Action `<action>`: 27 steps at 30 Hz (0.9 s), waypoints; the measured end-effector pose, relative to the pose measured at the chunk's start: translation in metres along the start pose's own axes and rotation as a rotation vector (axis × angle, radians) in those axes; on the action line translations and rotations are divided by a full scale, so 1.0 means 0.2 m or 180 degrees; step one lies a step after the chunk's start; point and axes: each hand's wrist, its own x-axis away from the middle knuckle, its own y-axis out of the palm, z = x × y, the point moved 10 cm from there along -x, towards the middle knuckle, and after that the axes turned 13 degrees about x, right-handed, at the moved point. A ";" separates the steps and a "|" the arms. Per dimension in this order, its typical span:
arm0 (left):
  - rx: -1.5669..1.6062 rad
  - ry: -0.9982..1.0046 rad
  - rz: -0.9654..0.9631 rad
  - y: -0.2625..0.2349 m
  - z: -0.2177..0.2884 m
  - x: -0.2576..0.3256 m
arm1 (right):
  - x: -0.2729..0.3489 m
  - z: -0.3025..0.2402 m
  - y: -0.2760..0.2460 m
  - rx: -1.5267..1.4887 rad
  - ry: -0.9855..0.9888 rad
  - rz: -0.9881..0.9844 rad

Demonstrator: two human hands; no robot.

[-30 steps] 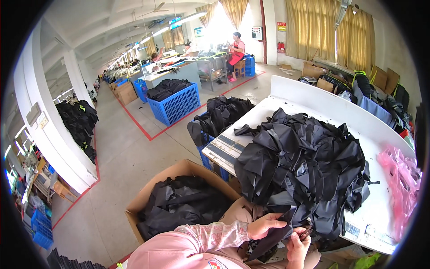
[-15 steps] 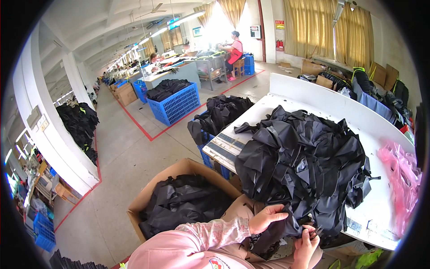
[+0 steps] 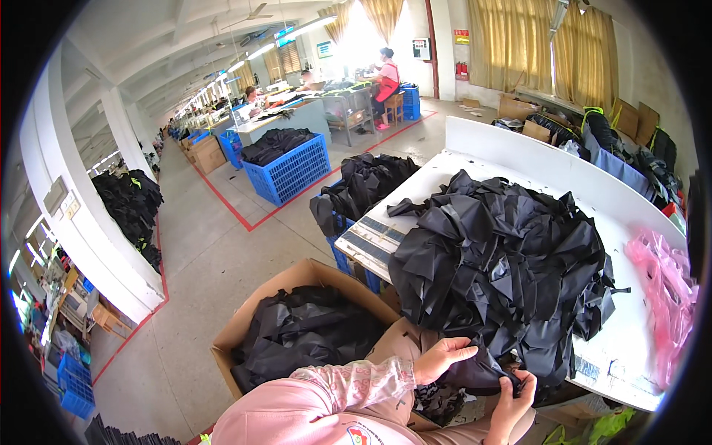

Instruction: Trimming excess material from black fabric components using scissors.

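A black fabric piece (image 3: 478, 368) is stretched between my two hands at the near edge of the table. My left hand (image 3: 443, 360) pinches its left side between thumb and fingers. On the other side, my right hand (image 3: 513, 404) grips the fabric's lower right end with curled fingers; whether anything else is in that palm is hidden. Just beyond my hands, a large heap of black fabric pieces (image 3: 504, 259) covers much of the white table (image 3: 593, 356) and hangs over its near edge.
Left of my lap stands a cardboard box (image 3: 230, 341) full of black fabric. Pink plastic (image 3: 660, 285) lies at the table's right end, below a raised white board (image 3: 534, 152). Blue crates (image 3: 289, 174) hold more dark fabric. Several people sit farther back, one wearing a red apron (image 3: 387, 90).
My right hand has turned and closed over the fabric's end; a dark pointed thing by its fingers no longer shows. The fabric piece is now spread wider. My left hand has barely moved.
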 end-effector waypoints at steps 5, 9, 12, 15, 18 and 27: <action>0.0490 -0.0044 0.0229 -0.07 -0.03 -0.02 | -0.03 -0.11 -0.11 0.0116 -0.0197 0.0201; 0.0600 -0.0172 0.0430 -0.10 -0.04 -0.01 | 0.03 -0.04 -0.17 0.0559 0.1068 0.0036; 0.0619 -0.0388 0.0473 -0.14 -0.09 0.00 | 0.04 -0.06 -0.18 0.0019 0.1164 0.0177; 0.0450 -0.0714 0.0581 -0.27 -0.19 -0.02 | 0.03 -0.01 -0.16 -0.0160 0.1226 0.0112; 0.0513 -0.0439 0.0545 -0.17 -0.11 -0.01 | 0.03 -0.04 -0.17 0.0339 0.1008 0.0058; 0.0586 -0.0689 0.0344 -0.09 -0.12 0.03 | 0.00 -0.09 -0.19 0.1037 0.0593 0.0212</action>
